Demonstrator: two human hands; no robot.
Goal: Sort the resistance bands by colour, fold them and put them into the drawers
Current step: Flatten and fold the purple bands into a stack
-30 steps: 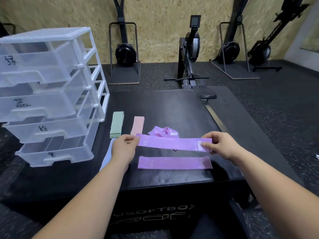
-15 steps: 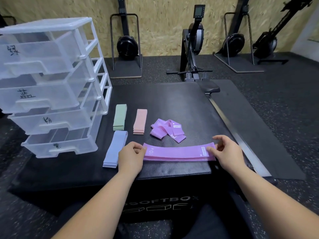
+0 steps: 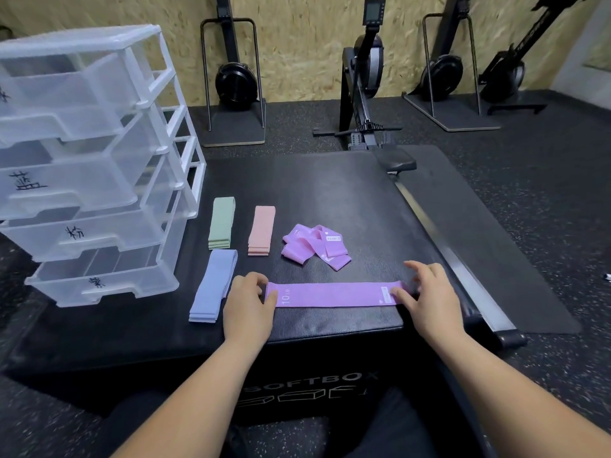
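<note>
At the far left of the black padded worktop (image 3: 330,186) stands a clear plastic drawer unit (image 3: 99,153) with four drawers, each pulled partly out and marked on its front with a handwritten black character. Just to its right lie the blue bands (image 3: 213,285), folded into a long neat stack at a slight angle near the front edge, and behind them the green bands (image 3: 221,223), folded and stacked in the same way. The left hand (image 3: 249,304) sits beside the blue stack, its fingers curled over the left end of the flat purple band (image 3: 334,294) and its thumb laid on top next to the printed "10 LB", so it pinches that end. Behind the hand the pink bands (image 3: 262,230) form a third folded stack, close to the green one. The flat purple band stretches straight across the front of the worktop from one hand to the other, lying down on the surface. Further back, the loose purple bands (image 3: 315,246) lie in a crumpled, unfolded heap. The right hand (image 3: 429,295) holds the band's right end, thumb down on the white label, fingers bent round the far edge, forefinger lifted. A rowing machine (image 3: 367,77) stands beyond the worktop, its rail running down the right side.
</note>
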